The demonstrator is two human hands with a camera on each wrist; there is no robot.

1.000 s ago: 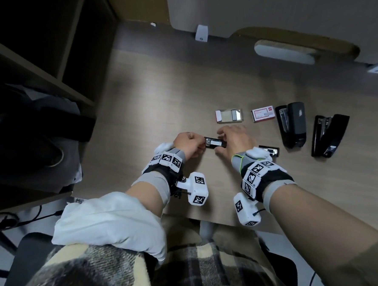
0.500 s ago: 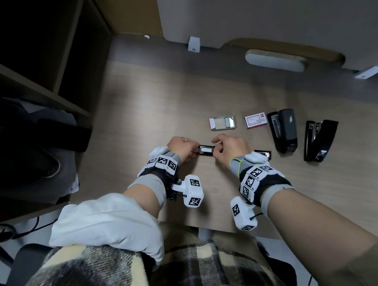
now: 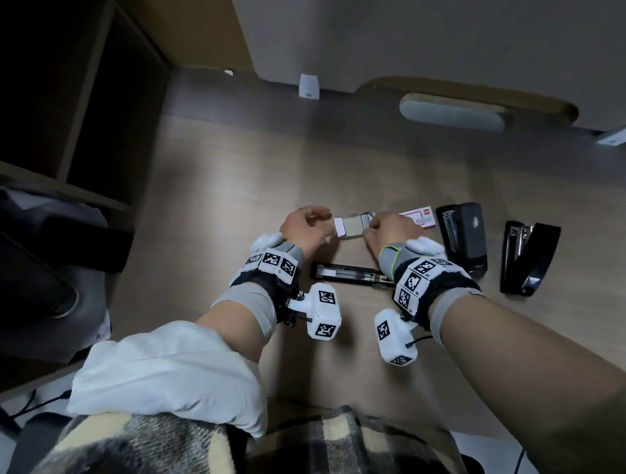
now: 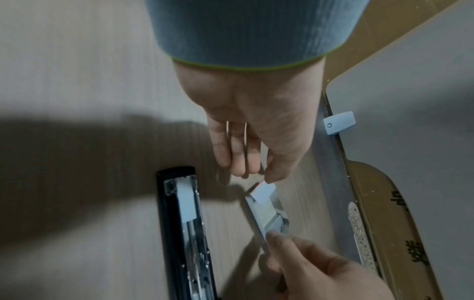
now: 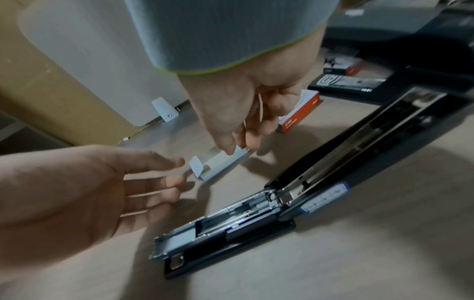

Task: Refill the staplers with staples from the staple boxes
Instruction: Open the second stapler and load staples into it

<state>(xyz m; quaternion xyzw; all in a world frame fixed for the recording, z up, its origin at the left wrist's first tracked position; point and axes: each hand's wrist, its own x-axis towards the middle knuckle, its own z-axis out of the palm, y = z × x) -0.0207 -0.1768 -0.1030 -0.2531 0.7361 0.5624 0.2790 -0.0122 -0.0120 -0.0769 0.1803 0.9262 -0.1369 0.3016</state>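
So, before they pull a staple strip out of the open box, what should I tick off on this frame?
1. Opened stapler lies flat on the desk with its track exposed: ok.
2. Open staple box has its end flap folded out: ok.
3. Right hand pinches one end of the box, steadying it: ok.
4. Left hand holds nothing, straight fingers at the flap: ok.
5. Staples left inside the box: cannot tell, too blurred.
6. Red staple box and the two other staplers are away from the working spot: ok.
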